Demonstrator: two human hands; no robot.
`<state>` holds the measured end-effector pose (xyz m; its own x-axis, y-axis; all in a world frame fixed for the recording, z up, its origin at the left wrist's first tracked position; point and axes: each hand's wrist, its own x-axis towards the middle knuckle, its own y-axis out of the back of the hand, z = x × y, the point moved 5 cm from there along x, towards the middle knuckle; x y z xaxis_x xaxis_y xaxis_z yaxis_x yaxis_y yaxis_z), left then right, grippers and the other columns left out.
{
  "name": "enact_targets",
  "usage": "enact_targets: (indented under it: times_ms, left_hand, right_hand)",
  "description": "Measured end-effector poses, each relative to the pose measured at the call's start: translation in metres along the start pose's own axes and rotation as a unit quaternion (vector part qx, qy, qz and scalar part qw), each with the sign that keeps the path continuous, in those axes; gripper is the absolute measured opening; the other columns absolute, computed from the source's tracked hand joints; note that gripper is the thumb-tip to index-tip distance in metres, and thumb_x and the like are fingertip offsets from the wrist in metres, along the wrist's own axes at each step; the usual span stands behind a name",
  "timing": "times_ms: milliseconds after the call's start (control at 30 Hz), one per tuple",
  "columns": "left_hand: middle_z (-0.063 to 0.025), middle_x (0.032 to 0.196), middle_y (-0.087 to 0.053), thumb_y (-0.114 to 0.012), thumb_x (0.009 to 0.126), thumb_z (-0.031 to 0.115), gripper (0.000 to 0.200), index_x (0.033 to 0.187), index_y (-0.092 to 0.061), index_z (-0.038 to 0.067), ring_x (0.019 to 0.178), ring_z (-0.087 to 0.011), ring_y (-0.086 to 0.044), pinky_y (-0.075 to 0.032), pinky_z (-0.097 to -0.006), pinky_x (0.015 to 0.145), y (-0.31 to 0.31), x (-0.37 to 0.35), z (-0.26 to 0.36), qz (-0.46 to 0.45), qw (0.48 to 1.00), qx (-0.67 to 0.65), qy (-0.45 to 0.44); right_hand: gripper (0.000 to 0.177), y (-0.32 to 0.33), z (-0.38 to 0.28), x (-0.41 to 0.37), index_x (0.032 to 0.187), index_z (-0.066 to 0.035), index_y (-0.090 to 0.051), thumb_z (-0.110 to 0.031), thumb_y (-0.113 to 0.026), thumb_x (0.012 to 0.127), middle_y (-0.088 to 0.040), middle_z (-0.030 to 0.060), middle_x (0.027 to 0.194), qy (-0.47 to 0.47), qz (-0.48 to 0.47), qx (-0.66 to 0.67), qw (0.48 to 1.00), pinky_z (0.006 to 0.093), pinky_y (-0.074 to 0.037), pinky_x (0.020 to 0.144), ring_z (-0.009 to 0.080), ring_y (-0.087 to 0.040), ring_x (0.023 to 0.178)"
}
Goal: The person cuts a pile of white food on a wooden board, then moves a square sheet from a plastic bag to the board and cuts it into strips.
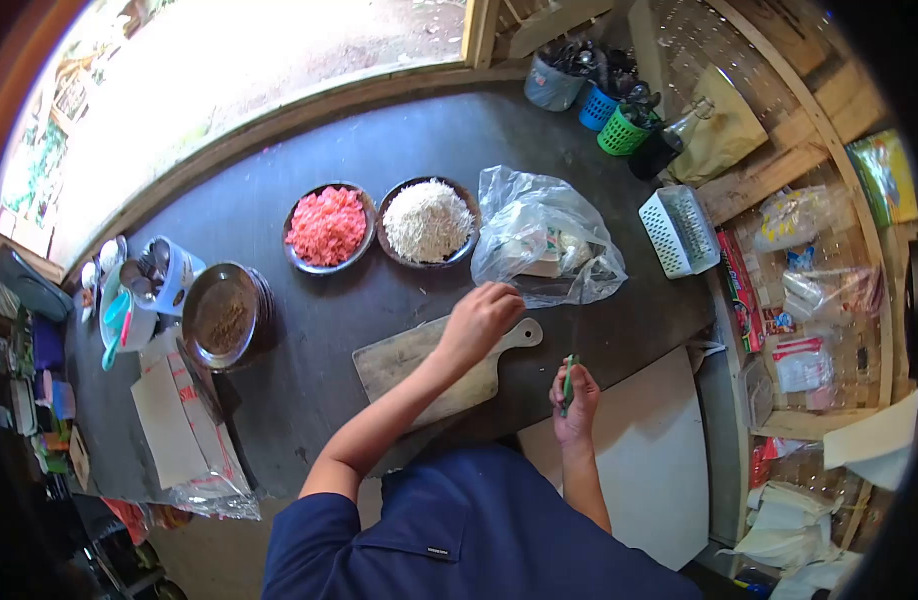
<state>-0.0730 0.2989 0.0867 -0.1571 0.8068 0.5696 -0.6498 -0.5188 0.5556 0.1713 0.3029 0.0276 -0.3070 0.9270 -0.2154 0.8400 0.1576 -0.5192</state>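
My left hand (487,318) is over the wooden cutting board (409,365), close to the lower edge of a clear plastic bag (549,235). Its fingers are curled together; whatever they may pinch is hidden. White packaged contents show through the bag. Right of the board's handle, my right hand (579,405) is closed around a slim green-handled tool (568,380), held upright; its far end is too faint to make out. Beyond the board stand a bowl of pink shredded food (327,226) and a bowl of white shredded food (429,221).
Stacked dark bowls (222,315), a blue utensil holder (179,272) and flattened cardboard (184,410) are at left. At the back right are utensil cups (621,132), a dark bottle (664,145) and a white basket (679,232). A pale board (649,450) lies near my right arm.
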Motion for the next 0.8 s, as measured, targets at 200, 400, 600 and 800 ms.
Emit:
enact_targets:
  times_ms: [200,400,600,800]
  left_hand:
    - [-0.0105,0.119,-0.071,-0.069,0.098,0.015,0.020,0.113,-0.075,0.003,0.113,-0.0315,-0.067,-0.056,-0.0425,0.099,-0.069,0.041,-0.012,-0.100,0.991,0.079,-0.029]
    - [-0.0106,0.126,-0.069,-0.074,0.090,0.014,0.025,0.113,-0.078,0.008,0.123,-0.0321,-0.063,-0.055,-0.0451,0.102,-0.076,0.069,-0.045,-0.132,0.961,0.237,-0.055]
    - [-0.0109,0.126,-0.073,-0.081,0.092,0.024,0.024,0.112,-0.082,0.010,0.112,-0.0351,-0.072,-0.057,-0.0447,0.098,-0.062,0.089,-0.050,-0.126,0.990,0.060,0.025]
    - [-0.0099,0.119,-0.077,-0.084,0.089,0.024,0.022,0.107,-0.085,0.011,0.111,-0.0322,-0.073,-0.057,-0.0436,0.098,-0.058,0.104,-0.051,-0.167,0.985,0.038,-0.005]
  right_hand:
    - [0.025,0.014,-0.022,0.012,0.116,-0.003,-0.073,-0.024,-0.075,0.105,-0.068,0.0001,0.089,0.053,0.057,-0.018,0.997,0.0223,-0.036,0.050,0.0050,-0.052,0.059]
    - [0.025,0.033,-0.020,0.000,0.115,-0.001,-0.073,-0.024,-0.076,0.104,-0.067,0.0005,0.089,0.080,0.079,-0.039,0.993,0.0229,-0.035,0.050,0.0047,-0.052,0.059]
    - [0.027,0.051,-0.002,-0.011,0.113,-0.001,-0.073,-0.024,-0.080,0.101,-0.068,0.0004,0.088,0.037,0.112,-0.031,0.993,0.0233,-0.035,0.050,0.0043,-0.053,0.059]
    - [0.024,0.056,-0.006,0.001,0.111,-0.003,-0.073,-0.025,-0.077,0.103,-0.068,-0.0001,0.089,0.024,0.095,-0.052,0.994,0.0222,-0.035,0.049,0.0033,-0.053,0.059]
